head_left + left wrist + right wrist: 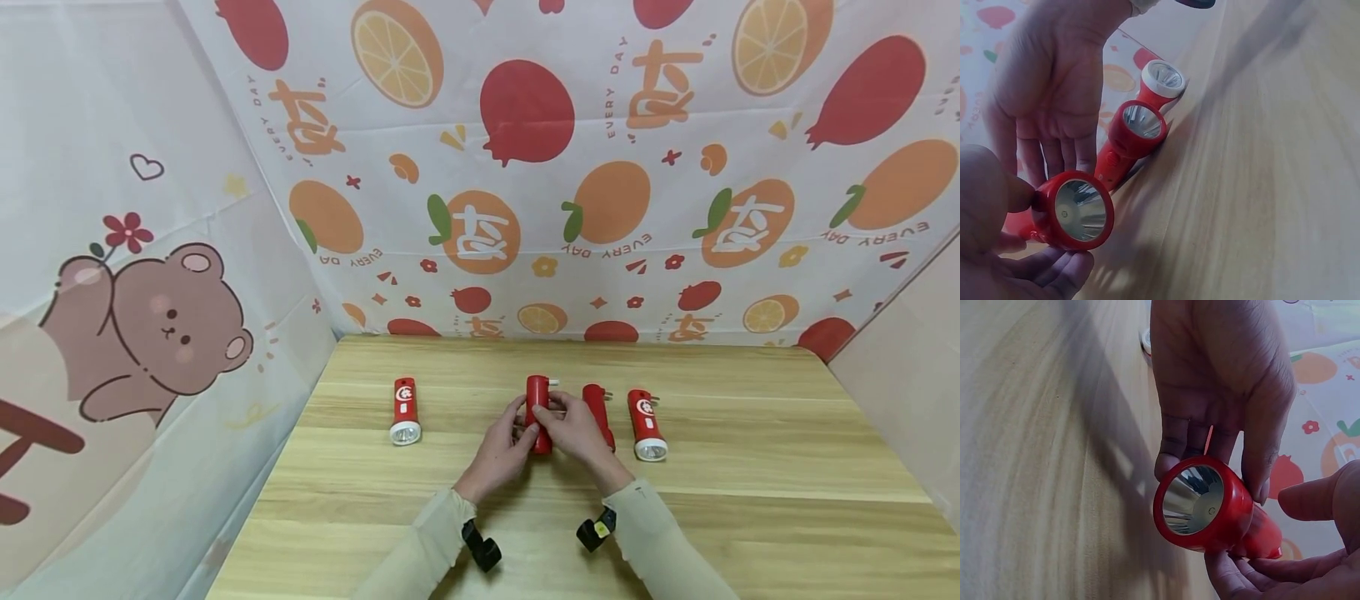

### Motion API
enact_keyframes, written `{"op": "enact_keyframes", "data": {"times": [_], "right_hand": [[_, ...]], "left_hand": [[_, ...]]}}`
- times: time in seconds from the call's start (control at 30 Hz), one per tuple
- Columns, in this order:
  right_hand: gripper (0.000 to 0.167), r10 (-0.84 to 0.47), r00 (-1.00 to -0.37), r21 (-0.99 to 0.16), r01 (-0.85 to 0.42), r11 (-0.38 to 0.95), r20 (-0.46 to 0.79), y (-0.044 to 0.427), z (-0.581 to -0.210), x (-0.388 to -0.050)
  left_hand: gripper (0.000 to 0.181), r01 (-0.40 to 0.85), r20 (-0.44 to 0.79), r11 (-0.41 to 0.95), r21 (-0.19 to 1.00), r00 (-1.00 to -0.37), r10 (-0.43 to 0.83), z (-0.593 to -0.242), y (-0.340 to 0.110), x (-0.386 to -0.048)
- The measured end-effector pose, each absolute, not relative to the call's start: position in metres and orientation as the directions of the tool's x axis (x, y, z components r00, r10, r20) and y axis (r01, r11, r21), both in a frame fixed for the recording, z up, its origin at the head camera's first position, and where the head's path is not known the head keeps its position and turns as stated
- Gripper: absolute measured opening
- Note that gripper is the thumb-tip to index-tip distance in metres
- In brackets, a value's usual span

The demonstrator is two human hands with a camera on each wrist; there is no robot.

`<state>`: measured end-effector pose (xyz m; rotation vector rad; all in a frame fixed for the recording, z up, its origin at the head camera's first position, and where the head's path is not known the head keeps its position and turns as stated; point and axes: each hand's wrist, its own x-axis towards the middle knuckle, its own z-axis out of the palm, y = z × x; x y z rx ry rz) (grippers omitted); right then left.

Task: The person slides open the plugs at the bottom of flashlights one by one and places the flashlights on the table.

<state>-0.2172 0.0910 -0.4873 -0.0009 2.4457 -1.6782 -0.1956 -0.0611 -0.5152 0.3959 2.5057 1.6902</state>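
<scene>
Red flashlight (537,393) is being held betw. my L hand (501,447) & R hand (579,429), over wood table (787,450); both are gripping it, fingers partly curled. Silver reflector (1087,212) is facing me; prong (553,382) is sticking out near far end.

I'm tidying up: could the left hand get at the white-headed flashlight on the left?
Probably yes: nothing stands between the left hand and that white-headed flashlight, but the hand holds a red flashlight.

Hands (1047,94) (982,219) hold a red flashlight (1072,210) near two other flashlights (1132,137) (1163,81)
</scene>
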Motion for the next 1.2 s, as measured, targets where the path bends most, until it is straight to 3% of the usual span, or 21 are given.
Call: {"op": "enact_keyframes", "data": {"times": [1.2], "right_hand": [[0.047,-0.110,-0.975,-0.904,0.133,0.407,-0.194,0.094,-0.490,-0.215]], "left_hand": [[0.051,0.172,0.051,0.414,0.894,-0.957,0.286,-0.520,-0.051,-0.207]]}}
